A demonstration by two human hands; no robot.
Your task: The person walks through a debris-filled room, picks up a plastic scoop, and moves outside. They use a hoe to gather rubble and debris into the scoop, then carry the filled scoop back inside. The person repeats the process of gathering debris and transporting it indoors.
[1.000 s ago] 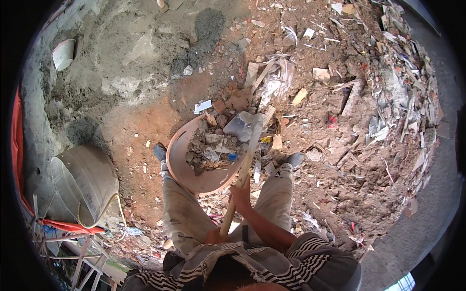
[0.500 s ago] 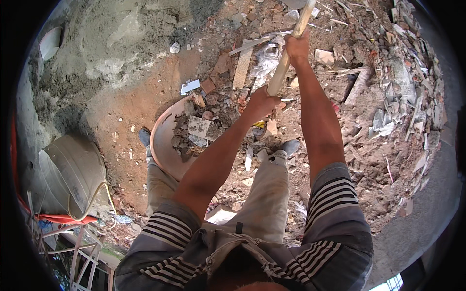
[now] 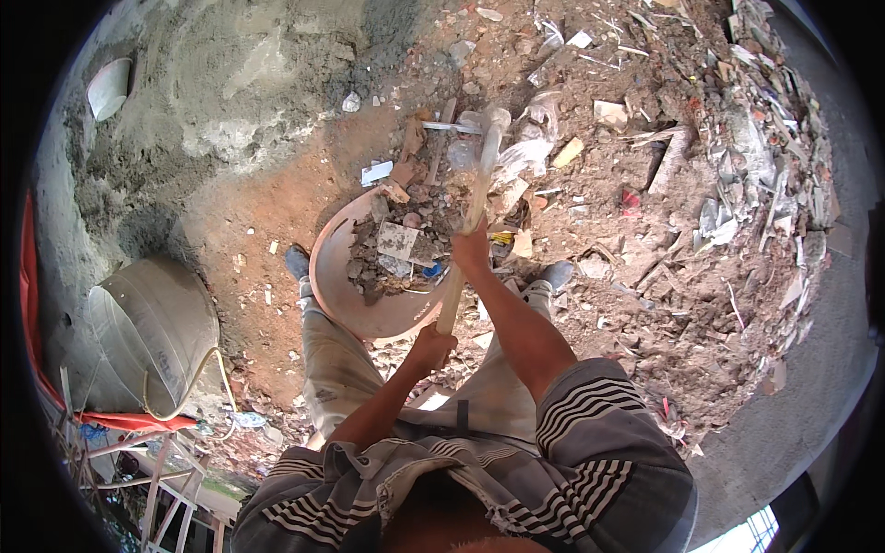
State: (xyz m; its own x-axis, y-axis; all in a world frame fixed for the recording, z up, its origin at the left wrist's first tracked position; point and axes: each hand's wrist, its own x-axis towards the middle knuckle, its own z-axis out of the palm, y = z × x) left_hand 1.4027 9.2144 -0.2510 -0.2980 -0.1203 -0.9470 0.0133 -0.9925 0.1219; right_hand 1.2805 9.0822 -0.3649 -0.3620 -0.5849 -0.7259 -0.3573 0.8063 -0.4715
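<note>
Hoe held in both hands over a debris-strewn floor.
The person's right hand is clenched around the middle of the wooden handle of the hoe; the left hand grasps the same handle near its lower end. The hoe extends forward, passing the right side of a tan basin, its head beyond the basin and near crumpled whitish plastic; blade contact with the ground cannot be determined. The basin, between the person's feet, contains rubble and a pale flat slab. A large grey tub lies tilted at left.
</note>
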